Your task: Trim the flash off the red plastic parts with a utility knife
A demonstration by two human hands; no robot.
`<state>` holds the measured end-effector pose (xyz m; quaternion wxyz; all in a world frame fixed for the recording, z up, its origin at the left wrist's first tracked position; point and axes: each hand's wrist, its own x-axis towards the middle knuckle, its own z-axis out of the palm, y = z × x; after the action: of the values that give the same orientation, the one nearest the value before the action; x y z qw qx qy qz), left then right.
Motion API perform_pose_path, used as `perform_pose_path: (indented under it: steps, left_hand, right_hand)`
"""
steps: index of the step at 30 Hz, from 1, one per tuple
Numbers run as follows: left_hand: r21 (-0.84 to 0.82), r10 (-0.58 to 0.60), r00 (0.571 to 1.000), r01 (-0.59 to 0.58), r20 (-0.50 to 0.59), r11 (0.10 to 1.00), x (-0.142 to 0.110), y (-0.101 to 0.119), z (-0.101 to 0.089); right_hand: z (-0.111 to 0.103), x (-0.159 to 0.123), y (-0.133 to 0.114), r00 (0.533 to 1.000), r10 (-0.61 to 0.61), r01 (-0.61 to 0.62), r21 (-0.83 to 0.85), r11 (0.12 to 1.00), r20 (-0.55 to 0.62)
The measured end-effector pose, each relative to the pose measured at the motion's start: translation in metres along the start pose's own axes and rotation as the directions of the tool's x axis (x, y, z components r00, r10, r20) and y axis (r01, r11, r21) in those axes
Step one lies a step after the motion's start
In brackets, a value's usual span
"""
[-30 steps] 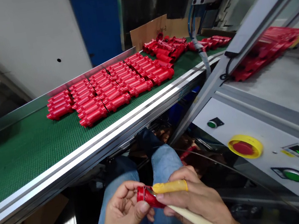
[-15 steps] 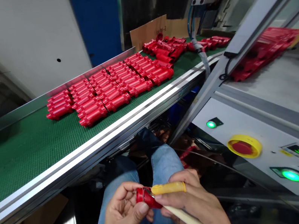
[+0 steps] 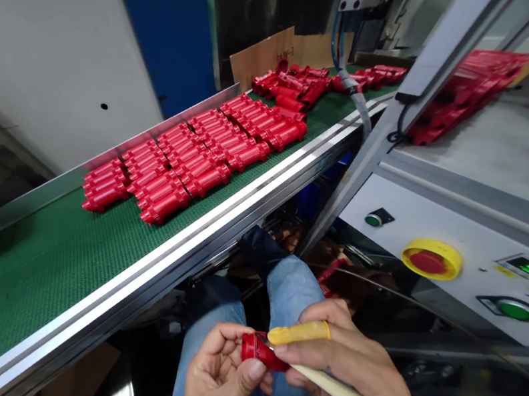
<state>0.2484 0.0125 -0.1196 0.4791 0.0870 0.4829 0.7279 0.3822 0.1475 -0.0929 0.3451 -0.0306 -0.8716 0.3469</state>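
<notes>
In my left hand (image 3: 223, 374) is a red plastic part (image 3: 270, 358) with a ribbed collar, its fingers and thumb pinching the collar end. My right hand (image 3: 346, 353) grips a knife-like tool by its long cream handle (image 3: 334, 386); a bit of metal shows by the part's opening. A yellow finger cot (image 3: 300, 333) covers one right finger, which lies close along the part's upper edge. Right-hand fingers also touch the part's far end. Most of the metal tip is hidden by the fingers. Both hands are above my lap.
Rows of red tubular parts (image 3: 200, 148) lie on a green conveyor belt (image 3: 53, 267) with a metal edge, a looser pile (image 3: 296, 84) behind. At right stand a control panel with a red stop button (image 3: 430, 261) and a slanted metal frame (image 3: 449, 25). More red parts (image 3: 469, 89) lie beyond.
The two green panel buttons were lit and are now dark. My hands, the red part and the tool have barely moved.
</notes>
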Motion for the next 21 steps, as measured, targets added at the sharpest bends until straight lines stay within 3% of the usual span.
perform_pose_path:
  steps: [21]
  left_hand:
    - [-0.009,0.008,1.0,-0.008,0.005,1.0,0.0004,-0.001,0.0001]
  right_hand:
    - [0.0013,-0.0042,0.0016,1.0,0.006,-0.006,0.01,1.0,0.01]
